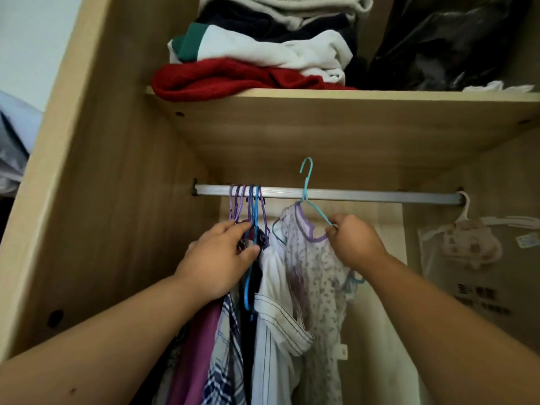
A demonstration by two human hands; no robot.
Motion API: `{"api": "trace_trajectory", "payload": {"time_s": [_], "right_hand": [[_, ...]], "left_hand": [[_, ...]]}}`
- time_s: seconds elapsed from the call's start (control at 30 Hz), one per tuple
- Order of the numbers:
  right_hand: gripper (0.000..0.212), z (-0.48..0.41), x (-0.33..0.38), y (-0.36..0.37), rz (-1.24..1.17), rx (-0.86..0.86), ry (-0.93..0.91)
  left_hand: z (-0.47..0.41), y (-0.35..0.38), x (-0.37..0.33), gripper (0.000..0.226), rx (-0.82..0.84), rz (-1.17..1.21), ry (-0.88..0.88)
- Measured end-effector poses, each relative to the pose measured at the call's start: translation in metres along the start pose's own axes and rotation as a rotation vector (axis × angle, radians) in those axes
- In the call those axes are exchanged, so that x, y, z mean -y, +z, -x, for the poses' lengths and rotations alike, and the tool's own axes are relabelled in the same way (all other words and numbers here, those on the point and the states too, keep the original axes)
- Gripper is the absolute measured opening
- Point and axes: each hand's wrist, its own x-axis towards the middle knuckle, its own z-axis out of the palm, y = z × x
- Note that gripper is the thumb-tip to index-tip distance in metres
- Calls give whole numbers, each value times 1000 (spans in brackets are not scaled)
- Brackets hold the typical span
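A floral blouse with purple trim (315,276) hangs on a light blue hanger (306,188). My right hand (355,244) pinches the hanger's right shoulder, and its hook is raised above the metal rail (365,195), in front of it. My left hand (217,258) grips the bunch of clothes on purple and blue hangers (248,206) at the rail's left end, holding them to the left. A white striped shirt (277,331) hangs between the two hands.
The wooden shelf (350,112) above the rail carries folded clothes, with a red garment (222,80) at the bottom and a black plastic bag (450,42) beside them. A white hanger with a small pale garment (467,241) hangs at the rail's right end. Wardrobe side wall (96,200) at left.
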Motion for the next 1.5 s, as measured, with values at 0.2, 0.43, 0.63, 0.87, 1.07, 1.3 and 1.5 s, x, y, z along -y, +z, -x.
{"api": "trace_trajectory", "payload": {"time_s": [0.2, 0.43, 0.63, 0.87, 1.07, 1.3, 1.5], "right_hand": [[25, 34, -38, -53, 148, 18, -91], [18, 132, -82, -129, 132, 151, -85], [9, 224, -72, -183, 120, 166, 44], [33, 343, -9, -216, 311, 166, 450], [22, 479, 94, -210, 484, 133, 868], [23, 635, 246, -222, 589, -141, 1273], [25, 759, 391, -227, 599, -356, 1635]], "left_hand": [[15, -3, -63, 48, -68, 71, 165], [32, 51, -125, 63, 215, 228, 249], [60, 108, -128, 42, 223, 405, 278], [156, 149, -123, 15, 497, 983, 401], [272, 130, -116, 19, 763, 1221, 665], [388, 97, -114, 14, 1087, 1238, 951], [511, 28, -119, 14, 1270, 1168, 1317]]}}
